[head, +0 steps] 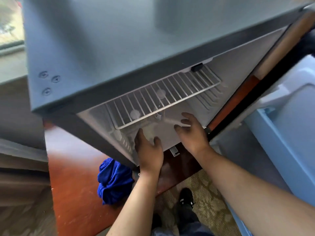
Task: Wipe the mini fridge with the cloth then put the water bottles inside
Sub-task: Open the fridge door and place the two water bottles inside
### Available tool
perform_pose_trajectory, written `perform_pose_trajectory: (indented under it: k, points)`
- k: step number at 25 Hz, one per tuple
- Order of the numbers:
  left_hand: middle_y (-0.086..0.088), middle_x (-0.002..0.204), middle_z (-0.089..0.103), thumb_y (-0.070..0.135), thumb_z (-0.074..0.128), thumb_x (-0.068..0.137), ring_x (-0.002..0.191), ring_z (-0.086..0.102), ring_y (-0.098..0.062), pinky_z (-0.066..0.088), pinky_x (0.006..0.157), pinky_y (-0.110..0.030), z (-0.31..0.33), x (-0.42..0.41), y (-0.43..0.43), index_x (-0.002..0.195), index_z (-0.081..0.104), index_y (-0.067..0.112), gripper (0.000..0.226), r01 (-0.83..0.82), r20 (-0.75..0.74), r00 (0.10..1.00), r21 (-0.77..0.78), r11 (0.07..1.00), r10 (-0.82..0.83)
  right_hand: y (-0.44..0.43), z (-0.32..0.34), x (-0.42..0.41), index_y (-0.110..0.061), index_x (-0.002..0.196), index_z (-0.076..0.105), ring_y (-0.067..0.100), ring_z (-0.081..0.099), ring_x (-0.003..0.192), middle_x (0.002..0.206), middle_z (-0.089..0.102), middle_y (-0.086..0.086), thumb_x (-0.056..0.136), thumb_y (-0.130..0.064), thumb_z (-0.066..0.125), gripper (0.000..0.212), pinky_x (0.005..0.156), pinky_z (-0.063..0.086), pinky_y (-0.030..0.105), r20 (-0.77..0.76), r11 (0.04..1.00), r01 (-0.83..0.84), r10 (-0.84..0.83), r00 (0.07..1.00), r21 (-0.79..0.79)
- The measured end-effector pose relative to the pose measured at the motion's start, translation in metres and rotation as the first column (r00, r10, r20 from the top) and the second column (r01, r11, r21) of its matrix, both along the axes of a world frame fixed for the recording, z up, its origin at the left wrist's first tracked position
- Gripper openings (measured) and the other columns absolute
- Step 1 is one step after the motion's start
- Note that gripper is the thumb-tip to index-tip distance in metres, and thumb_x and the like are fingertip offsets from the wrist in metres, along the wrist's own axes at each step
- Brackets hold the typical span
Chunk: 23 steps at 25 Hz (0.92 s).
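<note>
The dark grey mini fridge (102,53) stands open and I look down into it from above. Under its white wire shelf (163,97) two pale round bottle tops (161,93) show through the bars. My left hand (149,154) reaches in below the shelf's front edge, fingers and thumb curled around a blurred clear water bottle (149,133). My right hand (192,133) is inside beside it, fingers spread, with nothing clearly in it. The blue cloth (114,181) lies crumpled on the red-brown wooden top, left of my left forearm.
The fridge door (286,126), pale blue inside, hangs open at the right. The fridge sits on a red-brown wooden surface (71,167). Below are patterned carpet (208,193) and my black shoe (186,196). A window (8,23) is at the far left.
</note>
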<state>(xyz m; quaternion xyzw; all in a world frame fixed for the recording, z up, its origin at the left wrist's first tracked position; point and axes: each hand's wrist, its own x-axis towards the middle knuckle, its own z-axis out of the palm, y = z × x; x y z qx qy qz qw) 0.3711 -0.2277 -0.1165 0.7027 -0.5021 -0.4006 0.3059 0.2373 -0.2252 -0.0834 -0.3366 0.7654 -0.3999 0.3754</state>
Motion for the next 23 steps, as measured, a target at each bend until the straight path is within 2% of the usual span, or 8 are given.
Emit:
perform_pose_trajectory:
  k: [3, 4, 6, 9, 11, 15, 19, 23]
  points:
    - [-0.008, 0.164, 0.031, 0.026, 0.056, 0.100, 0.150, 0.032, -0.026, 0.027, 0.121, -0.034, 0.009, 0.008, 0.021, 0.159, 0.025, 0.016, 0.067, 0.126, -0.028, 0.992, 0.078, 0.989, -0.124, 0.042, 0.039, -0.005, -0.024, 0.122, 0.066, -0.007, 0.066, 0.082, 0.097, 0.068, -0.007, 0.091, -0.016, 0.068, 0.032, 0.082, 0.054, 0.020, -0.023, 0.991, 0.042, -0.045, 0.999, -0.124]
    - [-0.007, 0.164, 0.031, 0.025, 0.056, 0.100, 0.149, 0.033, -0.026, 0.028, 0.120, -0.033, 0.012, 0.009, 0.026, 0.159, 0.025, 0.017, 0.067, 0.152, -0.031, 0.988, 0.078, 0.985, -0.150, 0.056, 0.051, -0.005, -0.025, 0.121, 0.067, -0.006, 0.065, 0.076, 0.091, 0.068, -0.010, 0.092, -0.017, 0.068, 0.030, 0.081, 0.057, 0.026, -0.031, 0.987, 0.041, -0.047, 0.998, -0.155]
    - [-0.008, 0.163, 0.032, 0.023, 0.055, 0.099, 0.147, 0.036, -0.027, 0.031, 0.116, -0.032, 0.020, 0.012, 0.029, 0.160, 0.024, 0.019, 0.068, 0.169, -0.038, 0.985, 0.065, 0.983, -0.167, 0.085, 0.073, -0.007, -0.031, 0.121, 0.067, 0.003, 0.068, 0.082, 0.091, 0.070, -0.011, 0.090, -0.025, 0.068, 0.031, 0.083, 0.059, 0.040, -0.033, 0.980, 0.038, -0.046, 0.998, -0.197]
    - [-0.013, 0.163, 0.030, 0.022, 0.054, 0.099, 0.146, 0.037, -0.032, 0.036, 0.114, -0.037, 0.023, 0.021, 0.023, 0.160, 0.023, 0.016, 0.069, 0.175, -0.006, 0.984, 0.111, 0.978, -0.176, 0.125, 0.096, -0.008, -0.042, 0.121, 0.064, 0.012, 0.072, 0.094, 0.100, 0.072, -0.010, 0.088, -0.035, 0.066, 0.034, 0.086, 0.060, 0.043, -0.054, 0.982, 0.009, -0.019, 0.998, -0.191]
    - [-0.015, 0.162, 0.032, 0.023, 0.056, 0.096, 0.147, 0.035, -0.034, 0.035, 0.116, -0.038, 0.018, 0.024, 0.021, 0.158, 0.028, 0.015, 0.069, 0.211, 0.081, 0.972, 0.124, 0.969, -0.222, 0.142, 0.100, -0.006, -0.038, 0.123, 0.065, 0.014, 0.072, 0.092, 0.100, 0.072, -0.008, 0.090, -0.031, 0.066, 0.034, 0.089, 0.059, 0.041, -0.061, 0.982, -0.023, 0.012, 0.998, -0.186]
    - [-0.015, 0.166, 0.020, 0.029, 0.056, 0.096, 0.149, 0.031, -0.035, 0.035, 0.116, -0.036, -0.001, 0.026, 0.033, 0.157, 0.030, 0.022, 0.066, 0.325, 0.213, 0.903, 0.234, 0.916, -0.374, 0.159, 0.088, -0.001, -0.036, 0.122, 0.065, 0.017, 0.072, 0.086, 0.098, 0.072, -0.007, 0.092, -0.026, 0.065, 0.031, 0.084, 0.060, 0.047, -0.017, 0.984, -0.067, 0.065, 0.998, -0.165]
    - [-0.012, 0.170, 0.000, 0.035, 0.057, 0.096, 0.154, 0.016, -0.040, 0.031, 0.121, -0.045, -0.026, 0.032, 0.047, 0.158, 0.025, 0.023, 0.071, 0.419, 0.385, 0.710, 0.443, 0.793, -0.590, 0.186, 0.068, 0.000, -0.038, 0.122, 0.064, 0.017, 0.071, 0.085, 0.096, 0.071, -0.010, 0.093, -0.028, 0.063, 0.030, 0.083, 0.061, 0.042, -0.007, 0.987, -0.133, 0.133, 0.991, -0.093]
    - [-0.013, 0.166, 0.002, 0.026, 0.059, 0.094, 0.151, 0.014, -0.044, 0.035, 0.114, -0.051, -0.034, 0.027, 0.057, 0.156, 0.024, 0.018, 0.072, 0.382, 0.494, 0.736, 0.262, 0.887, -0.463, 0.193, 0.059, -0.006, -0.040, 0.119, 0.064, 0.022, 0.072, 0.083, 0.095, 0.072, -0.008, 0.094, -0.026, 0.062, 0.028, 0.079, 0.059, 0.038, 0.012, 0.986, -0.163, 0.164, 0.986, -0.044]
